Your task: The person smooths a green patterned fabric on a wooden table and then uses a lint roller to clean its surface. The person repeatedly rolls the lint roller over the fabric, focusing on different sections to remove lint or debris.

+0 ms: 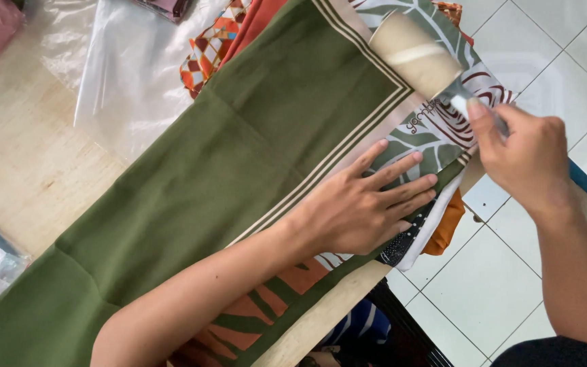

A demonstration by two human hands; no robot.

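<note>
The left hand (368,207) is laid flat, palm down and fingers spread, on a green cloth (239,156) with a cream striped border; nothing is grasped by it. Under its fingertips a leaf-patterned cloth (436,129) in green, white and rust is pressed down. Up and to the right of it, the right hand (521,153) is clenched around the handle of a lint roller (416,53), whose pale cylinder is tilted and rests on the patterned cloth just beyond the green cloth's striped corner. Below the left hand's fingers, the edges of a black-dotted white fabric and an orange fabric (448,228) are seen hanging off the table edge. Far to the left of both hands, a clear plastic sheet (127,68) is spread on the pale wooden table (15,156). A white tiled floor (504,272) is visible beneath the right forearm.
</note>
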